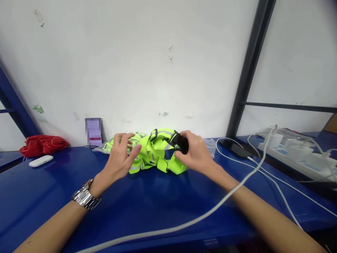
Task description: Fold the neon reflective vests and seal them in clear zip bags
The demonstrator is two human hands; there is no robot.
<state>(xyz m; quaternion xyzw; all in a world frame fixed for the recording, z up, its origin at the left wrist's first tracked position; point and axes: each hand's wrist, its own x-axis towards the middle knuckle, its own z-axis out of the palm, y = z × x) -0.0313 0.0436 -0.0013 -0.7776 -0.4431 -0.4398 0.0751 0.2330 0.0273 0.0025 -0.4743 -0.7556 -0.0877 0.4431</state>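
Observation:
A bundle of neon yellow-green straps [151, 153] with grey reflective stripes and black buckles lies on the blue table [158, 200] near the wall. My right hand [196, 151] is closed around a dark rounded piece [182, 143] at the bundle's right end. At the left side of the straps is my left hand [121, 154], its fingers apart and curved, with nothing held between them. A silver watch [86, 195] is on my left wrist. Clear plastic [210, 144] shows at both ends of the bundle.
Far left are a red bag [43, 144] and a white case [41, 161]. A phone [94, 132] leans against the wall. On the right lie a dark phone [235, 147] and a power strip [297, 154]. A white cable [184, 226] crosses in front of my right forearm.

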